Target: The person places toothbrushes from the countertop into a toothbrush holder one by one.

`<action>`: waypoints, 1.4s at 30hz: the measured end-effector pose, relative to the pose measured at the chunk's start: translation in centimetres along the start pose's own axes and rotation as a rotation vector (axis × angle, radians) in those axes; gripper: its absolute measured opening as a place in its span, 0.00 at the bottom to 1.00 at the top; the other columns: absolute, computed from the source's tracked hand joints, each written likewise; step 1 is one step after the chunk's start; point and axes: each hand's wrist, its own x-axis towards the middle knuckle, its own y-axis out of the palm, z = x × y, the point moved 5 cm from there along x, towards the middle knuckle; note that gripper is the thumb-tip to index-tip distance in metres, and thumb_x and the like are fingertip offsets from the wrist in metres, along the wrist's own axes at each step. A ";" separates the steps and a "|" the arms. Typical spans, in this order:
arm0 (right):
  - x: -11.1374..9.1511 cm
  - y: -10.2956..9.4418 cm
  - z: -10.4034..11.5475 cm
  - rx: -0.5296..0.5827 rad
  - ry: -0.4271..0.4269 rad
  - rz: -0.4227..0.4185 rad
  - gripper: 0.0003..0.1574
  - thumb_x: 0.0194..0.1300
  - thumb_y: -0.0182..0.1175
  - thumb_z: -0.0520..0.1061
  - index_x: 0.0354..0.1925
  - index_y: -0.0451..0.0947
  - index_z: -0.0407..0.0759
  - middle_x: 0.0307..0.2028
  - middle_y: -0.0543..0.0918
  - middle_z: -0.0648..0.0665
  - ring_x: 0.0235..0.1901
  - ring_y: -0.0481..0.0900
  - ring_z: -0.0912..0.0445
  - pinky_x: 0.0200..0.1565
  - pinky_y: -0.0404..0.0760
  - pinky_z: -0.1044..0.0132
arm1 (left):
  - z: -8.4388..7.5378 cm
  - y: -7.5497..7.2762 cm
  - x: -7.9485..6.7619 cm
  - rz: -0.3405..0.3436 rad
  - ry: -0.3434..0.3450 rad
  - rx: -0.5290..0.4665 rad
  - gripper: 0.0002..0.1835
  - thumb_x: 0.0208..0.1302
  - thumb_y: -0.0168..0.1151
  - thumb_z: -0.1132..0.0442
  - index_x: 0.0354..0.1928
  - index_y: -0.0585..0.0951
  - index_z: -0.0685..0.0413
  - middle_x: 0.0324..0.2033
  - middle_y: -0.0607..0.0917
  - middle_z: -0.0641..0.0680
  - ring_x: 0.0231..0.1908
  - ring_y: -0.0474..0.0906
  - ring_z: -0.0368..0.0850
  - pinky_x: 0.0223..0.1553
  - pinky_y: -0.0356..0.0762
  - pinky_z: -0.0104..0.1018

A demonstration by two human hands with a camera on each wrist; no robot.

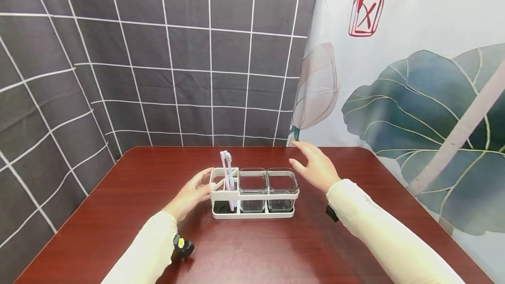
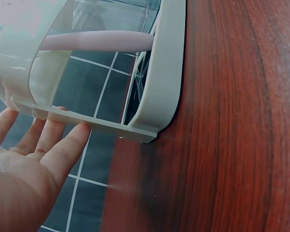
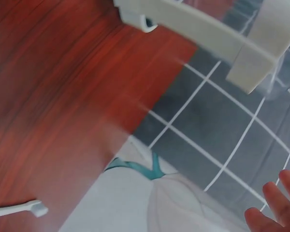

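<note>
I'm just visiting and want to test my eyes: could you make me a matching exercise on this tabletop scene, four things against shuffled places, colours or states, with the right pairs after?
Things:
1. Toothbrush holder
2. Pink toothbrush
3. Square glass cups
4. Table

Descriptions:
A. See-through, side by side
B. Reddish-brown
C. Off-white, split into sections
D. In the leftmost section

Right pairs: 1-C, 2-D, 3-A, 4-B
</note>
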 end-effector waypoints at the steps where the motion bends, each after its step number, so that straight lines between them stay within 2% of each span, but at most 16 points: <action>1: 0.0 0.0 -0.3 -0.002 0.004 0.001 0.35 0.64 0.62 0.51 0.66 0.68 0.41 0.63 0.72 0.37 0.64 0.67 0.42 0.64 0.66 0.45 | 0.0 -0.1 0.0 0.001 -0.002 0.001 0.32 0.68 0.57 0.63 0.72 0.59 0.55 0.69 0.62 0.66 0.64 0.67 0.63 0.61 0.70 0.52; 11: -0.6 -0.4 -3.8 0.116 0.136 0.059 0.37 0.65 0.61 0.51 0.68 0.64 0.40 0.65 0.69 0.35 0.66 0.64 0.40 0.66 0.62 0.43 | 0.1 -0.1 -0.1 0.021 0.007 -0.003 0.33 0.68 0.57 0.62 0.72 0.58 0.56 0.69 0.61 0.67 0.64 0.66 0.63 0.62 0.68 0.54; 18: -1.1 -0.6 -5.9 0.151 0.180 0.061 0.38 0.65 0.61 0.50 0.68 0.64 0.39 0.62 0.72 0.32 0.63 0.67 0.38 0.63 0.64 0.41 | 0.2 -0.2 0.0 0.004 0.005 0.006 0.32 0.68 0.57 0.63 0.72 0.59 0.56 0.69 0.61 0.68 0.64 0.67 0.63 0.61 0.70 0.54; 25: -1.3 -1.2 -7.9 0.206 0.267 0.048 0.39 0.64 0.63 0.49 0.67 0.63 0.36 0.59 0.74 0.30 0.60 0.70 0.36 0.59 0.68 0.39 | 0.2 -0.2 0.1 0.002 0.005 0.000 0.32 0.68 0.57 0.63 0.71 0.59 0.56 0.69 0.62 0.68 0.63 0.67 0.63 0.61 0.70 0.53; 29: -1.6 -1.5 -9.0 0.242 0.303 0.053 0.39 0.64 0.64 0.48 0.67 0.63 0.35 0.58 0.74 0.29 0.58 0.71 0.36 0.54 0.75 0.42 | 0.1 -0.3 0.1 0.017 0.008 0.000 0.32 0.69 0.56 0.64 0.72 0.59 0.56 0.69 0.61 0.68 0.64 0.66 0.63 0.61 0.69 0.53; 33: -1.7 -1.4 -10.2 0.263 0.324 0.067 0.40 0.64 0.63 0.48 0.68 0.62 0.34 0.58 0.74 0.29 0.55 0.74 0.37 0.46 0.80 0.51 | 0.0 -0.3 0.1 0.025 0.009 0.010 0.32 0.69 0.56 0.63 0.72 0.58 0.55 0.69 0.60 0.68 0.64 0.66 0.63 0.62 0.69 0.53; 37: -1.8 -1.3 -11.3 0.302 0.355 0.073 0.38 0.64 0.63 0.48 0.66 0.63 0.32 0.56 0.76 0.28 0.51 0.77 0.39 0.41 0.81 0.61 | 0.0 -0.3 0.1 0.026 0.008 0.016 0.32 0.69 0.57 0.62 0.72 0.58 0.55 0.69 0.61 0.68 0.64 0.66 0.63 0.62 0.69 0.53; 39: -2.0 -1.2 -11.7 0.349 0.386 0.087 0.38 0.65 0.62 0.47 0.66 0.63 0.31 0.56 0.75 0.27 0.50 0.77 0.40 0.41 0.82 0.60 | 0.0 -0.3 0.1 0.022 0.004 0.013 0.32 0.69 0.57 0.62 0.72 0.58 0.55 0.69 0.61 0.68 0.64 0.66 0.63 0.61 0.69 0.53; 42: -2.3 -1.0 -12.3 0.418 0.443 0.120 0.39 0.66 0.61 0.47 0.67 0.61 0.29 0.57 0.74 0.26 0.52 0.77 0.41 0.47 0.83 0.54 | 0.0 -0.2 0.1 0.016 -0.001 0.003 0.33 0.68 0.57 0.63 0.72 0.58 0.55 0.69 0.61 0.68 0.64 0.66 0.63 0.61 0.70 0.52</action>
